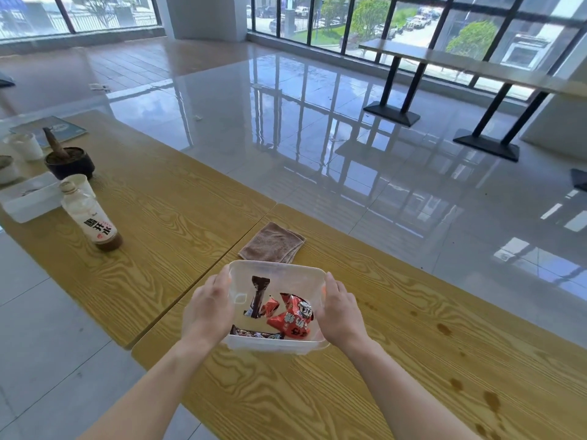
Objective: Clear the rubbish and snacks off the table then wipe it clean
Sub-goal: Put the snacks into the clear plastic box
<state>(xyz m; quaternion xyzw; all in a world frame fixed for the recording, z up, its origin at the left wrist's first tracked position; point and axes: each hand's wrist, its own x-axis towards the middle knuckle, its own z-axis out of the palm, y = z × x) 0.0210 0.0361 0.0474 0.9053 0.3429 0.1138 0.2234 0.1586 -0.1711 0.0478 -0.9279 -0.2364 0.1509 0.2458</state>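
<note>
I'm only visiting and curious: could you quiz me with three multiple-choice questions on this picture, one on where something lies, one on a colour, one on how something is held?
1. Where does the brown folded cloth lie?
A. on a window sill
B. on the yellow wooden table, just beyond the clear plastic container
C. on the floor

2. What colour is the largest snack packet in the container?
A. red
B. green
C. blue

3. How is the container held?
A. by one hand only
B. by the left hand and right hand, one at each side
C. by no hand

Answers: 1 B, the cloth lies flat on the wood past the far rim; 2 A, its wrapper is bright red; 3 B, a hand grips each side.
</note>
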